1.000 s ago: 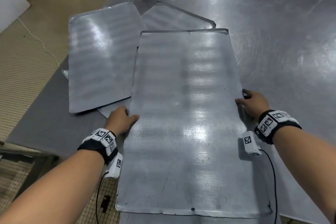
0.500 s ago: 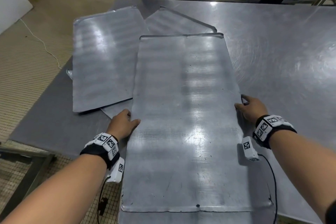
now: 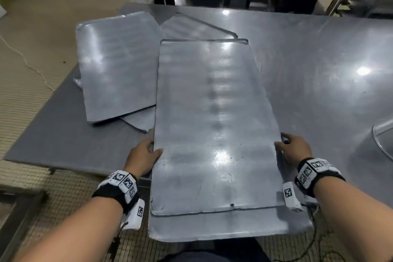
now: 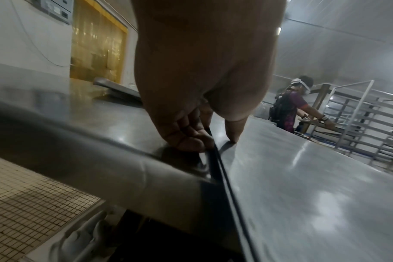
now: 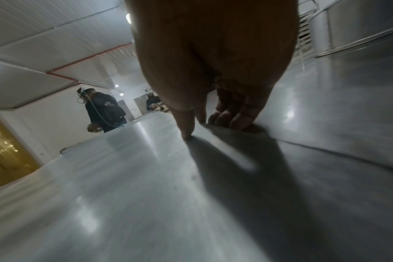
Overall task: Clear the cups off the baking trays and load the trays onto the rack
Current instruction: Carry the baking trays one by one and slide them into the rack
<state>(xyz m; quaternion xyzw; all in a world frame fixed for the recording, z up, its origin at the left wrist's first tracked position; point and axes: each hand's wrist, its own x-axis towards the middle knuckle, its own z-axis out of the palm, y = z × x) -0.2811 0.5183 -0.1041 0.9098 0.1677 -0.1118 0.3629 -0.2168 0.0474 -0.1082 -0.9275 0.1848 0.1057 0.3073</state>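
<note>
1. No cups on any tray in view; clearing looks done here, judging from the bare tray faces; whether cups remain elsewhere I cannot tell.
2. Top tray (image 3: 214,125) sits near the table's near edge, long side running near to far; it lies on a second tray (image 3: 229,227) whose near lip sticks out below it and overhangs the steel table (image 3: 319,66).
3. Left hand (image 3: 141,156) grips the top tray's left long edge; thumb on the tray face, fingers curled under the rim, plain in the left wrist view where the fingers (image 4: 188,140) wrap the edge.
4. Right hand (image 3: 294,148) grips the right long edge the same way; thumb on top, fingers (image 5: 231,118) tucked at the rim.
5. So both hands are clamped on the top tray, one per side; whether they hold the second tray too is not clear.
6. Left tray (image 3: 117,66) lies on the far left of the table, just beside the top tray, overlapping another tray (image 3: 197,26) whose corner peeks out behind; more sheet edges show under it at the near side.
7. Rack (image 4: 359,117) visible well off to the far right in the left wrist view; another person (image 4: 289,109) stands at it.
8. Judgement: loading stage; no tray from this table seen on the rack; current step is the lift and carry of the top tray; at least three more trays left after it.
9. Watch: stacked trays may stick or slide together on the lift.
</note>
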